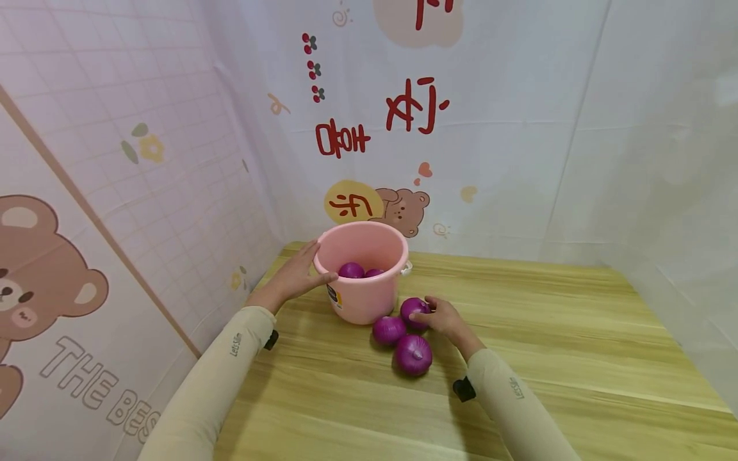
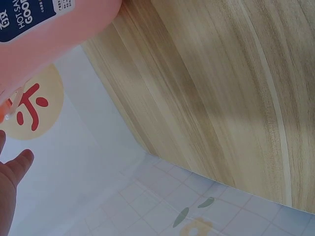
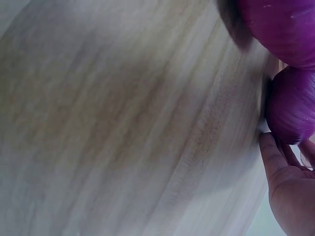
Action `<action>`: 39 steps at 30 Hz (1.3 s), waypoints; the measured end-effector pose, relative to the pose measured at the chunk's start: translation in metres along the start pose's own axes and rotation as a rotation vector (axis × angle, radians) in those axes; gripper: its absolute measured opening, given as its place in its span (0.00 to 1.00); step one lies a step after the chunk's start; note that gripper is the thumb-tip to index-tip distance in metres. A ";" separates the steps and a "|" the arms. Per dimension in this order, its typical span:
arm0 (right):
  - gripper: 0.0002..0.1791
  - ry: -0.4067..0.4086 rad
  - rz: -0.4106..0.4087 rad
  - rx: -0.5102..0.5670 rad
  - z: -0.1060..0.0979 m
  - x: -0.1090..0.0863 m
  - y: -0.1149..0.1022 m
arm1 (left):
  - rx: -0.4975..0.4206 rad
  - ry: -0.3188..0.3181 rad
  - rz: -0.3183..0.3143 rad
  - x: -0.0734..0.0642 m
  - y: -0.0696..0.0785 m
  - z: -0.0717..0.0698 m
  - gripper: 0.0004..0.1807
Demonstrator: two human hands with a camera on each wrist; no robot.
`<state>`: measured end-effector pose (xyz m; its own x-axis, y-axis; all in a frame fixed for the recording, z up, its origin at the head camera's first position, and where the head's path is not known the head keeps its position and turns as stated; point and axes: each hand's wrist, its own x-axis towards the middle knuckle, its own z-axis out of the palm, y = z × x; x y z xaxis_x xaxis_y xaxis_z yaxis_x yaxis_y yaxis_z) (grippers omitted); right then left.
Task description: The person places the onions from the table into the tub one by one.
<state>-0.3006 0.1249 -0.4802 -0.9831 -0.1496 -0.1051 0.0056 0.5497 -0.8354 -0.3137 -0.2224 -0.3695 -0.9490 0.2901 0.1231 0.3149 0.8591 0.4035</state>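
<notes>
A pink bucket [image 1: 364, 298] stands on the table with at least two purple onions [image 1: 351, 270] inside; its floor is hidden. My left hand [image 1: 294, 274] rests against the bucket's left side, fingers and thumb spread along the rim. In the left wrist view, part of that hand [image 2: 11, 182] shows below the bucket [image 2: 54, 42]. Three more purple onions lie close together in front of the bucket. My right hand [image 1: 445, 318] holds the rearmost onion [image 1: 414, 311] between thumb and fingers. The other two are a middle onion [image 1: 389, 330] and a front onion [image 1: 414, 355].
The wood-grain table [image 1: 548, 339] stretches to the right of the onions. A printed white curtain [image 1: 507, 147] hangs behind the table, and a patterned one [image 1: 173, 160] stands along its left side. A white handle joint [image 1: 406, 268] sticks out from the bucket's right rim.
</notes>
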 end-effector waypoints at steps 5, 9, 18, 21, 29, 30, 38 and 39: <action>0.42 -0.005 0.007 -0.008 -0.001 -0.002 -0.001 | 0.010 0.001 0.007 0.000 0.001 -0.001 0.58; 0.42 -0.006 0.008 -0.016 -0.003 -0.003 -0.003 | 0.022 0.006 0.004 0.000 0.002 -0.001 0.58; 0.42 0.002 0.010 -0.036 -0.004 -0.004 -0.002 | 0.032 0.019 0.009 -0.002 0.002 -0.001 0.58; 0.42 0.001 0.010 -0.036 -0.005 -0.005 -0.003 | 0.046 0.026 0.011 -0.003 0.003 -0.002 0.57; 0.41 0.014 0.016 0.000 -0.012 -0.009 -0.009 | 0.129 0.080 0.032 -0.005 0.005 -0.005 0.56; 0.41 0.014 0.018 0.002 -0.013 -0.009 -0.010 | 0.130 0.086 0.034 -0.005 0.005 -0.005 0.56; 0.42 0.022 0.034 0.009 -0.019 -0.007 -0.010 | 0.134 0.126 0.033 -0.004 0.006 -0.004 0.56; 0.41 0.025 0.036 0.011 -0.020 -0.007 -0.011 | 0.128 0.131 0.034 -0.005 0.006 -0.004 0.56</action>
<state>-0.2975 0.1362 -0.4600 -0.9865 -0.1093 -0.1219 0.0430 0.5454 -0.8371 -0.3074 -0.2198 -0.3640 -0.9287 0.2694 0.2549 0.3374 0.8991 0.2790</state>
